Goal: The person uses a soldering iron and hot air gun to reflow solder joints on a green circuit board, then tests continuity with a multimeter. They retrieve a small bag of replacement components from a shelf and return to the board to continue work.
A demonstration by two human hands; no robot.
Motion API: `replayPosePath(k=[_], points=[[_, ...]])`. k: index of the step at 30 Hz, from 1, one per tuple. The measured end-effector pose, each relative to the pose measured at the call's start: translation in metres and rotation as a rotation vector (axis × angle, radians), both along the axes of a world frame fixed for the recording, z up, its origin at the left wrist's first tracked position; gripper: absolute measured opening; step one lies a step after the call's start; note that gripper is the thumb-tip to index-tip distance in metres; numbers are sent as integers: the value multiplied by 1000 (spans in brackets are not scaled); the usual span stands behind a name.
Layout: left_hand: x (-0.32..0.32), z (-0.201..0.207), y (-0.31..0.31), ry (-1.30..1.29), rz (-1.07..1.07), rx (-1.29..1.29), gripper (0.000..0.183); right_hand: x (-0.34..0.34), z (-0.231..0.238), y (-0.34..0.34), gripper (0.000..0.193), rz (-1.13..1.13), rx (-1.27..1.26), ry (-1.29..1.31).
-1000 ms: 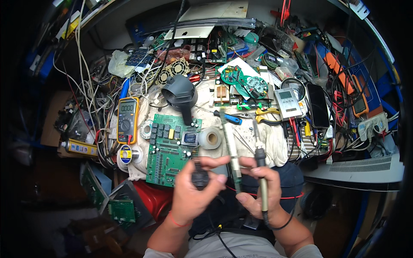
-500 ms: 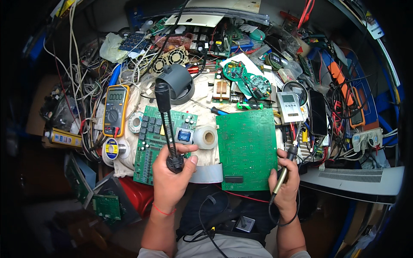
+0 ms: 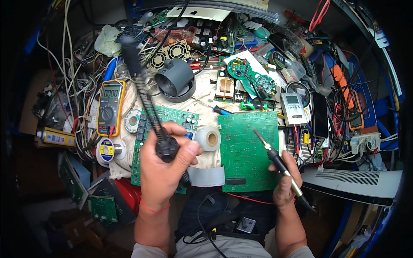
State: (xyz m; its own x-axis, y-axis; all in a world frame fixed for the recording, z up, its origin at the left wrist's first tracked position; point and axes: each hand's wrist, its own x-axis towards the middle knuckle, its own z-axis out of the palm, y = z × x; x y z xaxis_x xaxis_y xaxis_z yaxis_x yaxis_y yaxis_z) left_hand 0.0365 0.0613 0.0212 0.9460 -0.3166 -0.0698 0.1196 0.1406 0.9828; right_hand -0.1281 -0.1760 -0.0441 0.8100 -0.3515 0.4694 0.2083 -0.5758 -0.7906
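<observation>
Green circuit board is lying on the desk, long axis running fore-and-aft, just left of my nearer right grip, which I'm holding wrapped around a soldering iron, while my left grip is clasping a desoldering pump.

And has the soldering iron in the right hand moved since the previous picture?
Yes, the soldering iron has swung left: its tip, before right of the nearby green board, now shows over it.
</observation>
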Motion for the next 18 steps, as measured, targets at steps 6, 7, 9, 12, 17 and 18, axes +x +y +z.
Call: replayPosePath(k=[6,7,9,12,17,18], points=[[22,-7,-25,-213,127,-569,44,28,4,-10,34,159,-60,162],[27,-9,-29,-250,75,-621,51,30,4,-10,33,162,-70,180],[31,-16,-41,-244,109,-686,55,32,3,-9,34,188,-64,184],[35,-29,-56,-312,154,-677,57,35,2,-11,38,217,-178,161],[31,-46,-69,-442,203,-605,60,37,3,-12,38,229,-166,162],[29,-48,-69,-461,208,-596,60,37,3,-12,38,228,-154,167]])
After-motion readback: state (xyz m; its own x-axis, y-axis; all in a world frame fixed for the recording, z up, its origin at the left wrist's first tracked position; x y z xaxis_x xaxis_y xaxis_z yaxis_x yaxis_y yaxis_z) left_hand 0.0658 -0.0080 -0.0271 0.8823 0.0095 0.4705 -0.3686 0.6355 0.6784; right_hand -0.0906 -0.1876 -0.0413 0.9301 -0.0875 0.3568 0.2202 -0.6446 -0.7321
